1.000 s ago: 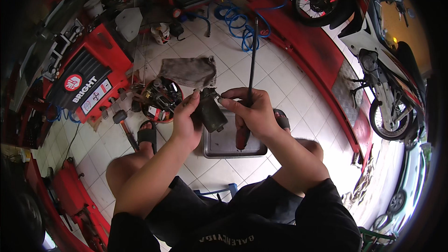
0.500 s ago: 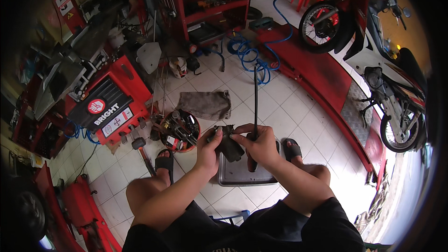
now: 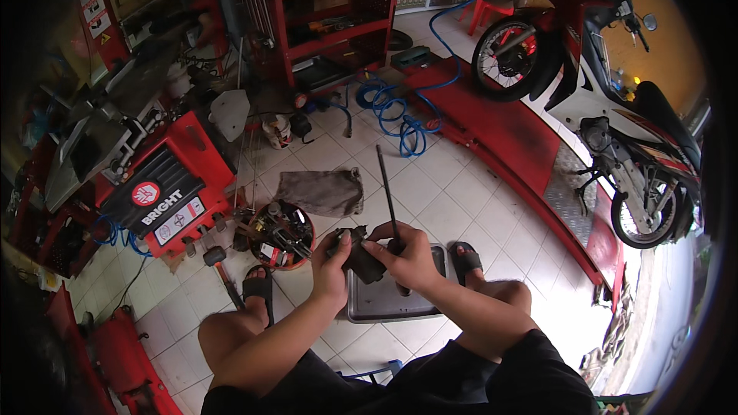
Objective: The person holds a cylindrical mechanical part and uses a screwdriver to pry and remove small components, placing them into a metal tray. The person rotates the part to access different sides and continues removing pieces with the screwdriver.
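Observation:
Over a grey metal tray between my feet, my left hand grips a black, stubby, cylinder-like mechanical part. Its exact kind does not show. My right hand is closed around a long-shafted screwdriver, the thin dark shaft rising above the fist and a brownish handle end showing below. The right thumb and fingertips also press on the black part's upper end. The tool's tip points up and away from the part.
Close by on the left stand a round bin of tools and a mallet. A grey rag and a coiled blue hose lie ahead. Rightward, a motorcycle stands by a red lift ramp. A red machine is left.
The screwdriver shaft, nearly upright before, now leans left at its top. Both hands stay on the black part. The whole view has shifted a little.

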Tool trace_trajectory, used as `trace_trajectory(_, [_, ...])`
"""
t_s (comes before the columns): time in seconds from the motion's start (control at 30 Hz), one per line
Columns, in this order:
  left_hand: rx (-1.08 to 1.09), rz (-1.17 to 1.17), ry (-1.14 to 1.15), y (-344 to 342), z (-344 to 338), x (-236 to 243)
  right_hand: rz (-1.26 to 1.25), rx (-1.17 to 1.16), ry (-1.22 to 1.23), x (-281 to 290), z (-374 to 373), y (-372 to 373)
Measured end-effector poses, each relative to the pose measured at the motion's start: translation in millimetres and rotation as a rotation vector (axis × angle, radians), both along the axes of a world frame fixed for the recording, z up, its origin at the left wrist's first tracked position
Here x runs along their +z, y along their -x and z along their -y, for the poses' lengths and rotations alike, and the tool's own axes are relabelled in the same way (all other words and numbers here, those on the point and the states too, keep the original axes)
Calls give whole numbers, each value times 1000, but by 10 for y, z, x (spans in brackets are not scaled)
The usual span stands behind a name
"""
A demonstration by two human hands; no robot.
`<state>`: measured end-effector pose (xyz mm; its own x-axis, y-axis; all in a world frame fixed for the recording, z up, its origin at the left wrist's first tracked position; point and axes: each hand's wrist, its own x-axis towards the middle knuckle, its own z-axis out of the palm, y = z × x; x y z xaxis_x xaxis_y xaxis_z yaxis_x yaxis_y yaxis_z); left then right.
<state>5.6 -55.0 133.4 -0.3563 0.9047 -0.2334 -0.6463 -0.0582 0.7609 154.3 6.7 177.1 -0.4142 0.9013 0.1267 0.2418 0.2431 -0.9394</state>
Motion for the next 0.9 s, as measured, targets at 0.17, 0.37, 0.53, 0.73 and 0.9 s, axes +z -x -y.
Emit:
trace_trajectory(0.17, [-33, 105, 39, 36, 22, -27, 42, 14, -12, 63, 15, 18])
trace_trajectory(0.37, [-85, 218, 53, 7, 39, -41, 159, 28, 89, 159, -19, -22])
trace_trajectory(0.53, [-67, 191, 81, -7, 21, -103, 83, 41, 38, 9, -55, -43])
trace_trajectory(0.73, [-67, 179, 89, -27, 36, -57, 122, 24, -91, 13, -28, -52])
trace_trajectory(0.9, [-117, 192, 77, -24, 35, -66, 112, 9, -30, 103, 9, -38])
